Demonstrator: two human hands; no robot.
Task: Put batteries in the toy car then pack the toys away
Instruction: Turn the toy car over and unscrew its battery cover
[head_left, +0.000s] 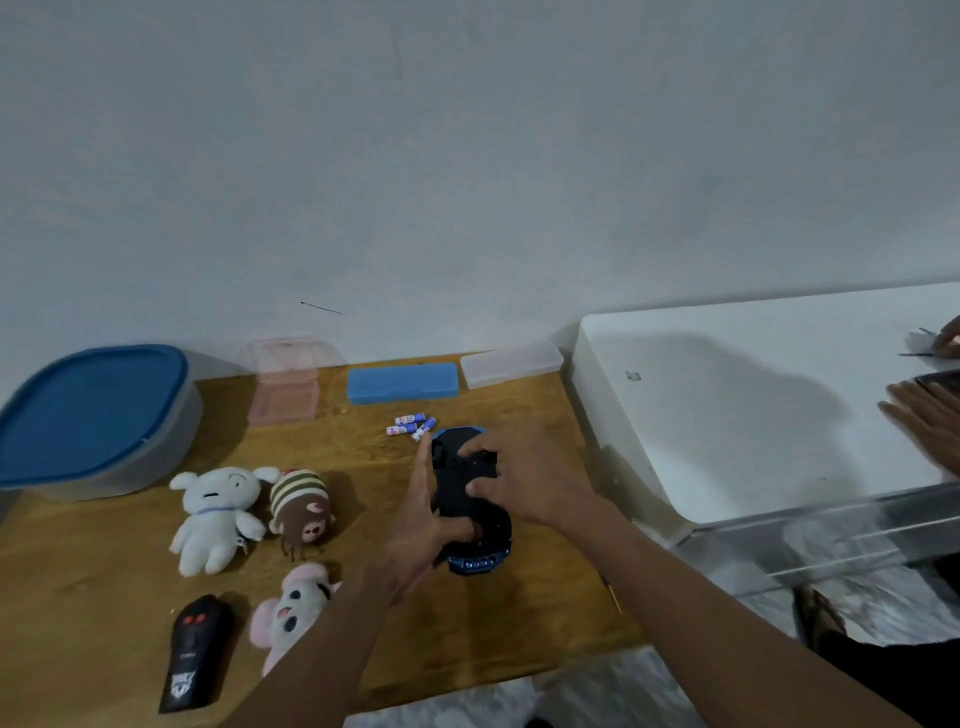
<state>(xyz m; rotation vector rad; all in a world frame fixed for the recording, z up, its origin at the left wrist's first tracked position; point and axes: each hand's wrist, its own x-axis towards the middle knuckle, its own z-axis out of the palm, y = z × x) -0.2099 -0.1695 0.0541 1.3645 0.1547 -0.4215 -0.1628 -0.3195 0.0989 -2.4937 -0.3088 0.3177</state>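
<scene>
A wooden desk (104, 597) carries a blue-lidded tub (93, 410) at its far left corner and, near the right edge, a blue car (462, 499) lying upside down; the left hand (421, 530) grips its left side and the right hand (524, 478) curls its fingers over the black underside. Three plush toys (215, 514) and a black remote (195, 654) lie toward the near left. A pink box (284, 389), blue case (402, 383) and clear case (511, 364) line the far edge, with three batteries (410, 426) just beyond the car.
</scene>
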